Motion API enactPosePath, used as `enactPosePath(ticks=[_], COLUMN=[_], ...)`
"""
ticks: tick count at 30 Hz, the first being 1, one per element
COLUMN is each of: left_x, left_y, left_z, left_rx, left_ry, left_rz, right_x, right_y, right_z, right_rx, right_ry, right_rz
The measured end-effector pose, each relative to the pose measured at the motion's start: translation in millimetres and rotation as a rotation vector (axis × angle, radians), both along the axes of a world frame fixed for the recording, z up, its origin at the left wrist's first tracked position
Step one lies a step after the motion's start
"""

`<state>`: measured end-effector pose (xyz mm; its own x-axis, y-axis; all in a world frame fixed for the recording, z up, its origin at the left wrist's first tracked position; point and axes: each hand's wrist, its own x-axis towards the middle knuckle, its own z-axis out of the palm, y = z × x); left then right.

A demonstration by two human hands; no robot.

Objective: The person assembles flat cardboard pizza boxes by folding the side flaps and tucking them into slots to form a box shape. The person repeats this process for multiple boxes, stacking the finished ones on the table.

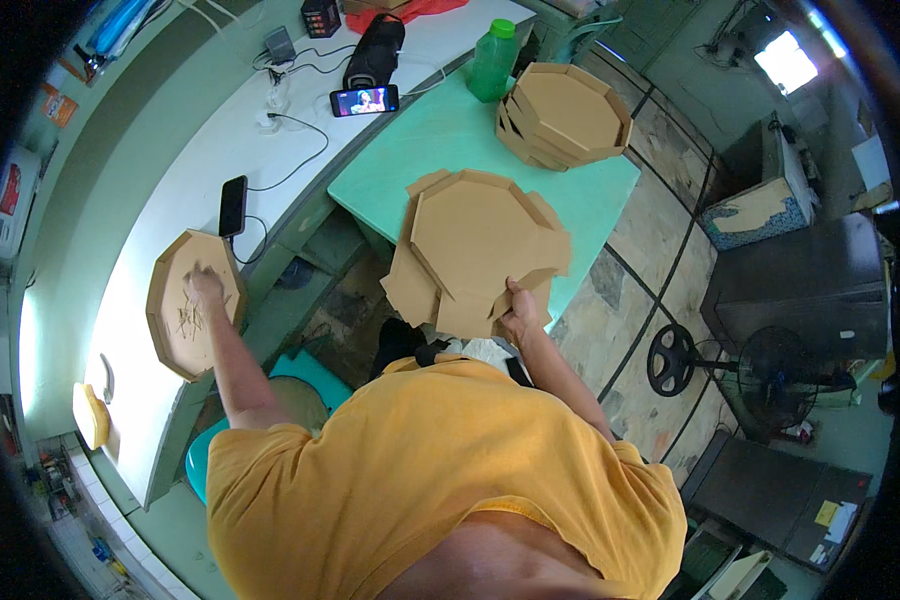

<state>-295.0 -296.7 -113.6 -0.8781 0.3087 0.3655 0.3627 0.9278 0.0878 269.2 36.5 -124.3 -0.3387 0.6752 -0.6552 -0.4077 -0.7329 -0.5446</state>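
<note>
My left hand (pixel 206 288) reaches down into an octagonal cardboard tray (pixel 175 268) on the white counter. Its fingers are drawn together near a small pile of thin brown strips (pixel 186 318); whether one is between them is too small to tell. In front of me, a partly folded octagonal cardboard box (pixel 475 225) lies at the near edge of the green table, with flaps sticking out around it. My right hand (pixel 520 312) grips a flap at its near right side, thumb on top.
Stacked octagonal cardboard boxes (pixel 570 110) and a green plastic bottle (pixel 493 62) stand at the table's far end. The white counter holds a lit phone (pixel 365 100), a black cylindrical speaker (pixel 375 50), a dark phone (pixel 233 206) and cables. A black fan (pixel 775 375) stands at right.
</note>
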Motion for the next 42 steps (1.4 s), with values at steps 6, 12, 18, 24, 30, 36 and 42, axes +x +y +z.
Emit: enactPosePath(ticks=[6, 12, 18, 24, 30, 36, 42], left_x=[66.4, 246.2, 305.1, 301.8, 315.6, 326.0, 324.1], left_y=[46.9, 175.9, 225.2, 239.8, 240.9, 237.9, 234.2], left_z=[44.6, 38.1, -6.1, -22.3, -23.0, -25.4, -28.6], left_rx=[0.339, 0.266, 0.106, -0.085, -0.064, -0.002, -0.063], left_ry=[-0.110, -0.481, -0.504, -0.536, -0.494, -0.530, -0.553], left_rz=[-0.134, -0.984, -1.601, -1.650, -1.564, -1.472, -1.529], right_x=[43.9, 67.1, 51.9, 21.8, 0.5, 19.3, 31.0], right_y=[4.5, 9.1, 39.2, 52.5, 53.9, 27.8, -2.9], right_z=[-10.9, 12.7, 2.6, -7.5, -18.1, -10.6, 12.4], right_rx=[0.293, 1.737, 2.086, 1.974, 1.780, 2.172, 2.040], right_ry=[-0.739, -1.201, -0.978, -0.995, -0.831, -0.986, -1.288], right_rz=[0.636, 0.918, 1.104, 1.146, 1.037, 0.968, 1.373])
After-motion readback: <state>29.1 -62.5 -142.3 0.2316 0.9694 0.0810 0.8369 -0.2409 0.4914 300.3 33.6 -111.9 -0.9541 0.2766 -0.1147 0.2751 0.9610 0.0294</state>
